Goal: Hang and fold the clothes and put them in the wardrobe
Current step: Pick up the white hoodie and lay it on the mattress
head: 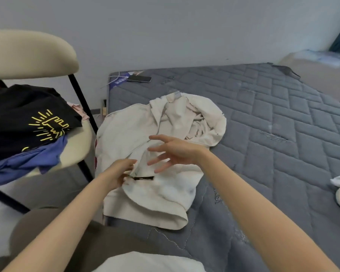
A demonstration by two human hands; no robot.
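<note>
- Cream fabric hooded jacket (145, 138) lying crumpled on grey quilted mattress (273, 134), beneath both hands.
- Left hand (120, 173) pinching jacket's front edge, at 7 o'clock.
- Right hand (171, 152) hovering above it, fingers spread apart.

You've just got one wide head cam, looking forward and down, close over the bed (263, 134) and chair (28, 54).

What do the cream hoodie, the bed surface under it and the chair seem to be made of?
Cream hoodie: soft matte knit, probably cotton fleece; it slumps in thick folds. Mattress: grey quilted fabric, stitched in brick-like panels. Chair: smooth cream padding, perhaps faux leather, on thin black legs, likely metal.
</note>
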